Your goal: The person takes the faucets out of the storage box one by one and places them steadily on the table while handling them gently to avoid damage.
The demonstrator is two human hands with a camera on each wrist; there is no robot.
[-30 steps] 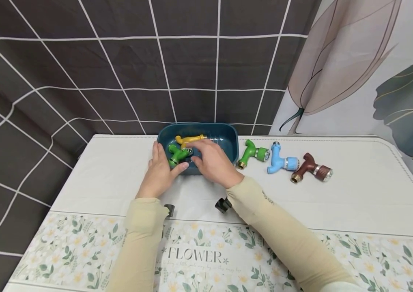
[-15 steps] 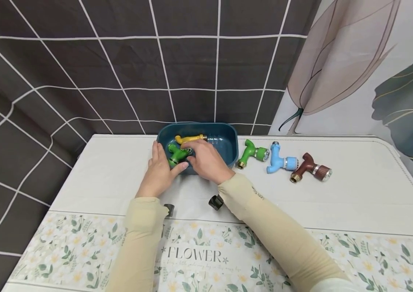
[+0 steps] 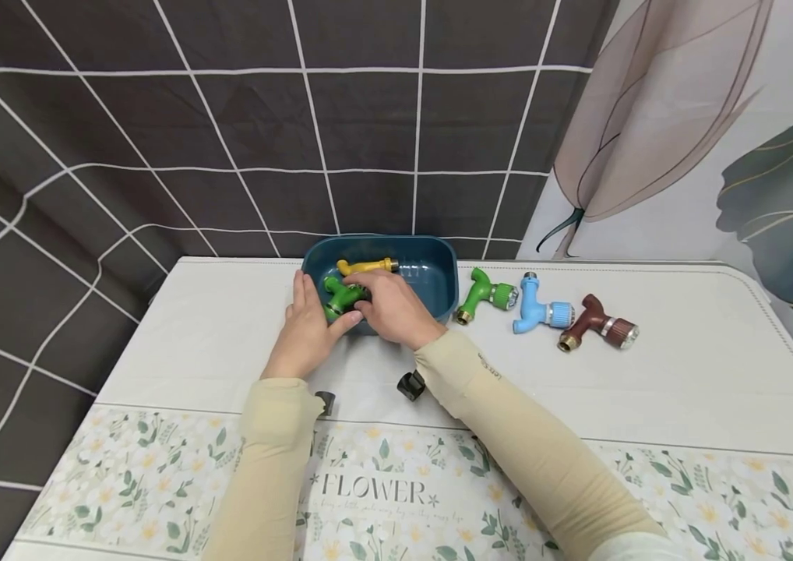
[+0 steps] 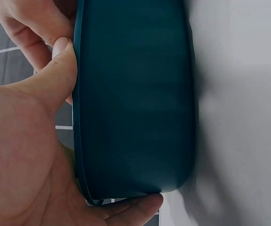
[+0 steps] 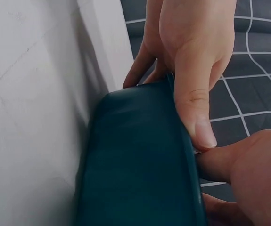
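Note:
A dark teal plastic box stands on the table, holding a yellow faucet and a green faucet. My left hand grips the box's front left corner, thumb over the front rim and fingers along the left end, as the left wrist view also shows. Inside the box, my right hand pinches the green faucet by its handle end, which the fingers mostly hide. In the right wrist view the box wall covers the faucet, and only part of the right hand shows.
Right of the box lie another green faucet, a light blue faucet and a brown faucet in a row. A dark tiled-pattern curtain hangs right behind the table. Flower-print cloth covers the table's near part.
My right hand has moved slightly left and closed its fingers on the green faucet's handle end. The left hand has stayed at the box corner.

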